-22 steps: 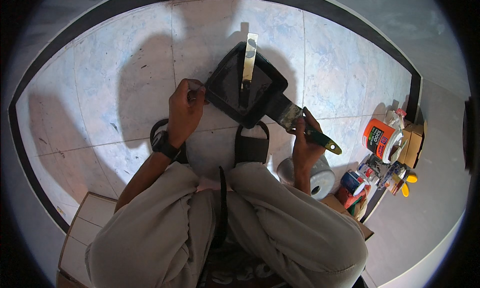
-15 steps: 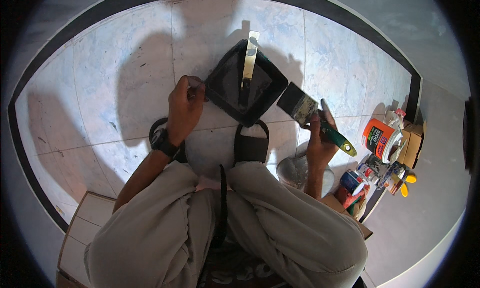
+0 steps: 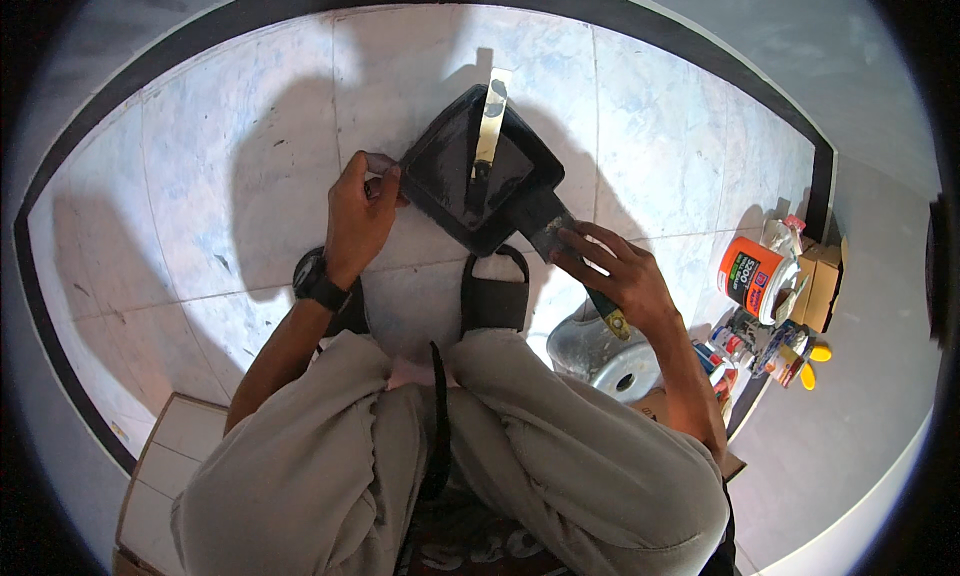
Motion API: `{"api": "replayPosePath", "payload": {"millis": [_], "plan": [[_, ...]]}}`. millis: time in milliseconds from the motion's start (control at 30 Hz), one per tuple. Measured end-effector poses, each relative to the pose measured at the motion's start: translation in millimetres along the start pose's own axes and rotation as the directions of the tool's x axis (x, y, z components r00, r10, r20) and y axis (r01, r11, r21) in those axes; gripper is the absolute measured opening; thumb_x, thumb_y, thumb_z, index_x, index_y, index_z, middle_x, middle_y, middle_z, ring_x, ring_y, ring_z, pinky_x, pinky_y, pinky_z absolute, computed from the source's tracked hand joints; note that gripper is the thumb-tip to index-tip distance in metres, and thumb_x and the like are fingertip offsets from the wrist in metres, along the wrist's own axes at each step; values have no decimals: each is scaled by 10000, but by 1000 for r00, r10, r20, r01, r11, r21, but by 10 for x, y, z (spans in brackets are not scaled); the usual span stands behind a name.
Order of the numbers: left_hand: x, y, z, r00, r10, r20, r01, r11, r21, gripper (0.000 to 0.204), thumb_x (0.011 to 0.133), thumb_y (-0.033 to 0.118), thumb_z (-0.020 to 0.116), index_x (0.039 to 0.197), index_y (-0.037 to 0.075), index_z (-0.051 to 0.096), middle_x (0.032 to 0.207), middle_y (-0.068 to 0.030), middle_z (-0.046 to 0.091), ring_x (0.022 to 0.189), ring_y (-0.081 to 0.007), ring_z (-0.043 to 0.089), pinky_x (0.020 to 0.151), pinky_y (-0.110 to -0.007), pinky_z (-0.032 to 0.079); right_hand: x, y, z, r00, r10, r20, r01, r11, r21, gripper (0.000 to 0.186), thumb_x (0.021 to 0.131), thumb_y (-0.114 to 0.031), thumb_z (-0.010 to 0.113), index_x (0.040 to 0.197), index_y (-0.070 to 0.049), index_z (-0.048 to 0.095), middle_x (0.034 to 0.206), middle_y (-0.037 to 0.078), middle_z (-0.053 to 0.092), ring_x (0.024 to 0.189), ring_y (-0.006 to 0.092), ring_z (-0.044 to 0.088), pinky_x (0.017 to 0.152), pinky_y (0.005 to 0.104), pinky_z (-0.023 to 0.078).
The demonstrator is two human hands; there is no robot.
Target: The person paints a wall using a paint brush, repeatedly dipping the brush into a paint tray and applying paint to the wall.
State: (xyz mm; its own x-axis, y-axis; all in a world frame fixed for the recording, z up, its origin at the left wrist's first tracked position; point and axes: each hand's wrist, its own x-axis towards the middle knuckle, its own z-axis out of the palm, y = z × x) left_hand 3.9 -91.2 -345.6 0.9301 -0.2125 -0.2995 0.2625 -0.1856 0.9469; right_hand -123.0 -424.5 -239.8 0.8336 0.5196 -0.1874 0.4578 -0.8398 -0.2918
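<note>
the left hand point(image 3: 360, 211) pinches the left corner of the black tray point(image 3: 549, 166) on the tiled floor point(image 3: 690, 126), a pale strip point(image 3: 491, 121) jutting past its far edge, while the right hand point(image 3: 628, 276) clamps its fingers on the wide brush point(image 3: 538, 216) at the tray's near right edge.

It seems to be an indoor room with painting work: pale floor tiles point(image 3: 280, 166) spread around the left hand point(image 3: 364, 211), and beyond the right hand point(image 3: 628, 276) a paint bucket point(image 3: 748, 279) is near the grey wall point(image 3: 885, 346) with dark skirting point(image 3: 825, 181).
</note>
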Motion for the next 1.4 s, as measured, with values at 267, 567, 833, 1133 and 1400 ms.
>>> {"api": "replayPosePath", "payload": {"millis": [267, 567, 833, 1133, 1400], "plan": [[41, 204, -5, 1000, -11, 18, 8, 986, 164, 185, 1038, 121, 616, 1029, -57, 570, 917, -163, 715, 786, -184, 734, 668, -317, 590, -203, -19, -277, 943, 213, -256, -108, 923, 368, 375, 910, -83, 735, 1266, -200, 729, 1281, 27, 713, 1121, 209, 691, 861, 357, 617], [-226, 102, -413, 990, -135, 29, 126, 973, 195, 177, 1051, 125, 594, 1143, -25, 567, 892, -96, 665, 782, -198, 739, 684, -317, 596, 487, 284, -72, 269, 963, -24, 675, -170, 718, 365, 999, -85, 669, 1337, 26, 591, 1126, 96, 696, 906, 139, 665, 782, 258, 567], [-469, 116, -945, 968, -225, 107, 194, 950, 245, 133, 1061, 64, 528, 1137, -38, 568, 1050, -129, 645, 835, -250, 748, 707, -365, 633, 1375, 1004, -73, 120, 984, -134, 747, 0, 665, 416, 1006, -113, 669, 1373, 54, 567, 1152, 126, 696, 1048, 140, 663, 882, 242, 537], [-761, 497, -1134, 843, -529, 101, 494, 834, 246, 207, 1047, 118, 572, 1166, -49, 593, 1101, -163, 690, 1012, -230, 711, 908, -369, 582, 1780, 1361, -184, -196, 969, -154, 559, 239, 794, 411, 998, -152, 683, 1342, 62, 614, 1180, 168, 716, 1063, 190, 672, 963, 311, 515], [-775, 439, -1079, 822, -555, 128, 520, 823, 228, 197, 1030, 93, 606, 1190, -20, 619, 1070, -120, 715, 999, -176, 677, 907, -315, 545, 1886, 1375, -237, -275, 950, -147, 544, 280, 791, 393, 990, -133, 686, 1337, 42, 627, 1153, 141, 728, 1034, 168, 677, 932, 305, 526]]}}
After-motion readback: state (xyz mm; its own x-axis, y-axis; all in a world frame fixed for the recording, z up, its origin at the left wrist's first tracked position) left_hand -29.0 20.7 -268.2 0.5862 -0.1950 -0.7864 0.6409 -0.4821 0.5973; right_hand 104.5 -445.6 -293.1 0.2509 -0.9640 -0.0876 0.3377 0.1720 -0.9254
